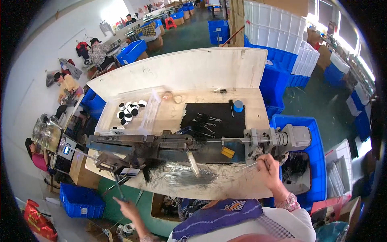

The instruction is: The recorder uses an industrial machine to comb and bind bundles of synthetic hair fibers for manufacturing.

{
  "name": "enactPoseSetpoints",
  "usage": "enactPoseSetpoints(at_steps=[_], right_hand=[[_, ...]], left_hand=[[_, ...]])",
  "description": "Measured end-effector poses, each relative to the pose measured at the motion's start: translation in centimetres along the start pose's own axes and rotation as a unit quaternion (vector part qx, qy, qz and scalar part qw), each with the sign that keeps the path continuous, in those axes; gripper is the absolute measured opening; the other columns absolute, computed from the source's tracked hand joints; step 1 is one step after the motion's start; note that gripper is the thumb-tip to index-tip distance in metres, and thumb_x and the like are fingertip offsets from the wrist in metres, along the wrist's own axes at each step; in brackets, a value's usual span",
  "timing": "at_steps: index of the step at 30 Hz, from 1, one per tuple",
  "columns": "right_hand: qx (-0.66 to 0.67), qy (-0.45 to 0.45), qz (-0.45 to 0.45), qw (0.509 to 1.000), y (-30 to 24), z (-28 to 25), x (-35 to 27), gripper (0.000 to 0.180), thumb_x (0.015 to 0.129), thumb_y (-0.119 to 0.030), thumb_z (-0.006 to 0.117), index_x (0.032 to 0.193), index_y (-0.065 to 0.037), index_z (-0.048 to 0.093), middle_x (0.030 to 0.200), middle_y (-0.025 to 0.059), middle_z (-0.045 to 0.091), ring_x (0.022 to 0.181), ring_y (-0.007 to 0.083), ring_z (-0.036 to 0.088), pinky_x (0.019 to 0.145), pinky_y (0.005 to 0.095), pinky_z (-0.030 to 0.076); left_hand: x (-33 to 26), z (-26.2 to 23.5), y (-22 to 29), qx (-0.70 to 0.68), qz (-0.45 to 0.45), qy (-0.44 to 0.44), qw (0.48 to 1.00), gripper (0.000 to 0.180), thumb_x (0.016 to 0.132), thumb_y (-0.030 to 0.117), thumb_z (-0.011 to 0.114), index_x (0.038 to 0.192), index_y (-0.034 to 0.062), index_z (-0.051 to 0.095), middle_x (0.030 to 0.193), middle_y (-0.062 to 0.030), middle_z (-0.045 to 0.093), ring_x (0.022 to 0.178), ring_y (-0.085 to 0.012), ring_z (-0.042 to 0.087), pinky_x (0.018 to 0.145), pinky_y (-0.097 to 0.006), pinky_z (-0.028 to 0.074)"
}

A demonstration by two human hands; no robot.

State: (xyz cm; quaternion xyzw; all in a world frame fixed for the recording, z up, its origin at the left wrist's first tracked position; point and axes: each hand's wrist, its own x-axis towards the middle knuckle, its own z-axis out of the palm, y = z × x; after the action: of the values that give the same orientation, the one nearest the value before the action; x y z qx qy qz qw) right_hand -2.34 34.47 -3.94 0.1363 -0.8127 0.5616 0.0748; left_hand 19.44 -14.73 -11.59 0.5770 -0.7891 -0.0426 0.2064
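A long metal machine (pixel 173 142) is carried by the worktop (pixel 256 115). Before it, a bundle of thin wires (pixel 191 177) is laid roughly left to right, between the two hands, neither clearly nearer. The left hand (pixel 129 208) is placed at a dark lever (pixel 120 188); its grip cannot be told. By the closed right hand (pixel 268 167), left of which the bundle lies, a single wire (pixel 248 166) seems pinched.

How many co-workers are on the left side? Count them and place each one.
4 visible: one in pink nearest, one in yellow beyond, one in a plaid shirt past that, and one in dark clothing farthest back. Others may be hidden farther off.
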Motion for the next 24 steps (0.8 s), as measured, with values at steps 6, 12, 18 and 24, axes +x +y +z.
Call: enactPoseSetpoints(at_steps=[6, 12, 18, 24], right_hand=[[-0.021, -0.162, -0.107, 0.981, -5.4, 3.1, 2.7, 0.009, 0.086, -0.005, 0.061, 0.094, -0.001, 0.060, 0.078, 0.0140, 0.064, 0.067, 0.0233, 0.065, 0.061, 0.0325, 0.050], [0.025, -0.218, -0.310, 0.925, -10.5, 7.6, 4.1, 0.018, 0.080, -0.003, 0.062, 0.097, -0.003, 0.059, 0.082, 0.0131, 0.064, 0.074, 0.0300, 0.065, 0.065, 0.0359, 0.052], [-0.229, -0.107, -0.333, 0.908, -4.2, 6.6, 9.8, 0.013, 0.075, -0.003, 0.062, 0.088, -0.005, 0.061, 0.081, 0.0070, 0.057, 0.077, 0.0251, 0.061, 0.065, 0.0343, 0.053], [-0.321, -0.196, -0.363, 0.852, -4.7, 8.1, 10.9, 0.021, 0.074, -0.006, 0.062, 0.094, -0.004, 0.064, 0.086, 0.0075, 0.060, 0.087, 0.0249, 0.060, 0.073, 0.0349, 0.052]], left_hand=[[-9.7, -8.3, 16.0, -0.428, 0.385, -0.239, 0.782, 0.067, 0.080, 0.002, 0.056, 0.142, -0.0039, 0.031, 0.145, -0.0211, 0.036, 0.137, -0.0303, 0.031, 0.112, -0.037, 0.021], [-13.3, -8.8, 20.7, -0.373, 0.302, -0.655, 0.584, 0.027, 0.100, 0.018, 0.040, 0.119, -0.0005, 0.048, 0.101, -0.0067, 0.055, 0.083, -0.0141, 0.055, 0.074, -0.027, 0.045], [-11.5, -2.9, 19.2, -0.553, 0.235, -0.492, 0.630, 0.022, 0.102, 0.022, 0.039, 0.096, 0.0042, 0.050, 0.083, -0.0012, 0.050, 0.067, -0.0099, 0.049, 0.060, -0.024, 0.042], [-15.4, -6.0, 23.4, -0.611, -0.004, -0.636, 0.472, 0.019, 0.100, 0.022, 0.044, 0.094, 0.0054, 0.051, 0.083, -0.0021, 0.049, 0.059, -0.0082, 0.042, 0.049, -0.022, 0.036]])
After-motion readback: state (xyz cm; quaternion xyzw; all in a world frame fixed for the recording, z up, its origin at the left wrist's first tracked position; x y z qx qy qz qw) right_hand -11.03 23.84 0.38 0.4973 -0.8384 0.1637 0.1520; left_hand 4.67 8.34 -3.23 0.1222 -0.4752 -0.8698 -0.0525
